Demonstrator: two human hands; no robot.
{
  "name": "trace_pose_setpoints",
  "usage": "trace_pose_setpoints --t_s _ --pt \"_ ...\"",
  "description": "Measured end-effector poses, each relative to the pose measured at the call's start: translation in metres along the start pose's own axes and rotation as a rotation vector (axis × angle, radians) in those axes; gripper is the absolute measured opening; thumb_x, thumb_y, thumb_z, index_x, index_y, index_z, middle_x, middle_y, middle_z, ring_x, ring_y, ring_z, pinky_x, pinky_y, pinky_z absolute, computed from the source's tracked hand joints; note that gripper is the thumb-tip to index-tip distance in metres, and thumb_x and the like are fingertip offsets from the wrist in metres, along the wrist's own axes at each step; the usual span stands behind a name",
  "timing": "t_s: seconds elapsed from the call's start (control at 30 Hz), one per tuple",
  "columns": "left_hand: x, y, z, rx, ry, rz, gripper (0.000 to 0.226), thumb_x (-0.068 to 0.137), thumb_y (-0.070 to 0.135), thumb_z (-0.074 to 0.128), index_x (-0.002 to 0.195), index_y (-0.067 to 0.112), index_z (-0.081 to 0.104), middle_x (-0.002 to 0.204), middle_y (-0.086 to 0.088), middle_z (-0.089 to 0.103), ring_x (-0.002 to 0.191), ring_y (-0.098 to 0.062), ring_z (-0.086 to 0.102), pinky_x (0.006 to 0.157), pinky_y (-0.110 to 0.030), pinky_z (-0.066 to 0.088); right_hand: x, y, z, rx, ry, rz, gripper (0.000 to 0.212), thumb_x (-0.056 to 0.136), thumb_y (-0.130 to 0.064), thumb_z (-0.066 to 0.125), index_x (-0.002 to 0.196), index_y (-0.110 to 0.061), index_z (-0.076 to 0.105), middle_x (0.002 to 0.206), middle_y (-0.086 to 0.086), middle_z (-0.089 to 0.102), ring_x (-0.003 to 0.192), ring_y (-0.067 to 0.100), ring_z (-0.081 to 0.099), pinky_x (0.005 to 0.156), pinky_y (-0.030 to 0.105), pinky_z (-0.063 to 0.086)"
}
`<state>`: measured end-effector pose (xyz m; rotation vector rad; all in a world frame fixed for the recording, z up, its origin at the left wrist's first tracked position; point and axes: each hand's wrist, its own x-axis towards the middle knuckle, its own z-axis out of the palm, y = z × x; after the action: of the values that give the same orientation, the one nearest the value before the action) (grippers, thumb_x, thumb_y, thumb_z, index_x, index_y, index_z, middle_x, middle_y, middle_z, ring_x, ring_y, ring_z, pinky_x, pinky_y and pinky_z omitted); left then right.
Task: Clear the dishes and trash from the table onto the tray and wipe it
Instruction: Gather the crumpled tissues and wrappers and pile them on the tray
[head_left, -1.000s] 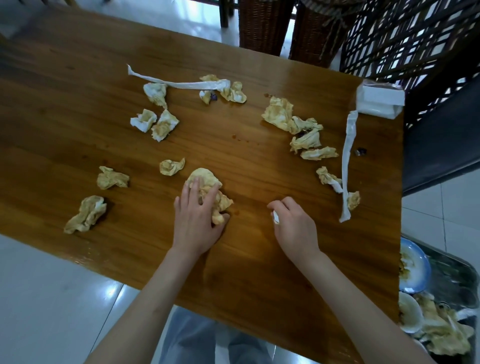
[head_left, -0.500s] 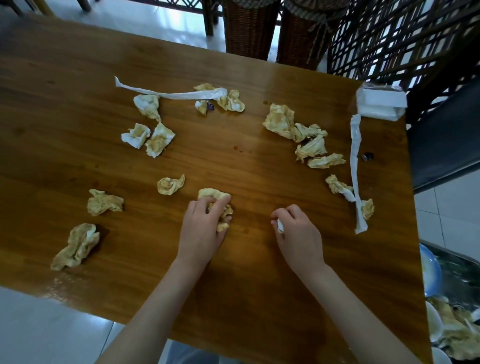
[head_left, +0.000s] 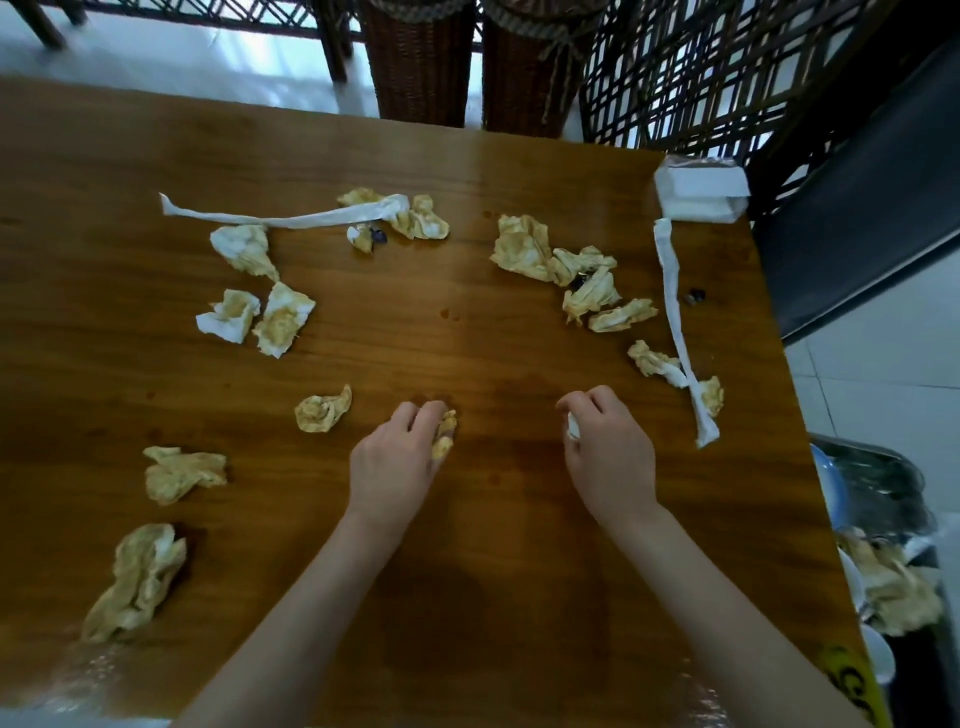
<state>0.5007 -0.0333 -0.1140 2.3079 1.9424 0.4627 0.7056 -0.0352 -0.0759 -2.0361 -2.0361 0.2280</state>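
Stained napkin (head_left: 444, 435) mostly hidden under curled left fingers (head_left: 418, 415), right fingers (head_left: 592, 408) pinching white scrap (head_left: 573, 427)

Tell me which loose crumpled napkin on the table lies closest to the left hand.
The small stained napkin wad just left of the left hand, lying alone; every other loose wad sits farther away across the table.

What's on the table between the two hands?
Nothing: in the head view, only bare wood of the table lies between the left hand and right hand.
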Motion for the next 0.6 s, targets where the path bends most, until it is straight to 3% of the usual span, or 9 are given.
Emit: trace_pose_setpoints --t_s 0.3,0.4,0.6 --pt "0.052 0.027 0.0 -0.148 0.095 0.174 0.029 0.077 0.024 0.074 0.101 0.011 0.066 0.08 -0.001 0.063 0.054 -0.011 0.058 0.044 -0.019 0.044 0.011 0.042 -0.019 -0.065 0.166 0.206 0.033 0.076 0.001 0.07 0.108 -0.007 0.065 0.1 0.012 0.061 0.091 0.026 0.06 0.061 0.026 0.047" --pt "0.066 0.046 0.003 -0.171 0.095 0.196 0.03 0.076 0.024 0.075 0.101 0.013 0.065 0.079 0.0 0.062 0.054 -0.01 0.058 0.043 -0.019 0.045 0.025 0.068 -0.022 -0.086 0.221 0.262 0.032 0.082 -0.004 0.066 0.114 -0.006 0.061 0.095 0.011 0.058 0.087 0.024 0.056 0.06 0.022 0.04" --pt "0.084 0.083 0.023 -0.172 0.044 0.202 0.034 0.072 0.025 0.079 0.102 0.016 0.066 0.08 0.002 0.061 0.054 -0.009 0.056 0.043 -0.017 0.039 0.051 0.105 -0.015 -0.161 0.098 0.321 0.036 0.092 -0.027 0.055 0.124 -0.012 0.054 0.103 0.009 0.054 0.095 0.022 0.045 0.072 0.029 0.041"
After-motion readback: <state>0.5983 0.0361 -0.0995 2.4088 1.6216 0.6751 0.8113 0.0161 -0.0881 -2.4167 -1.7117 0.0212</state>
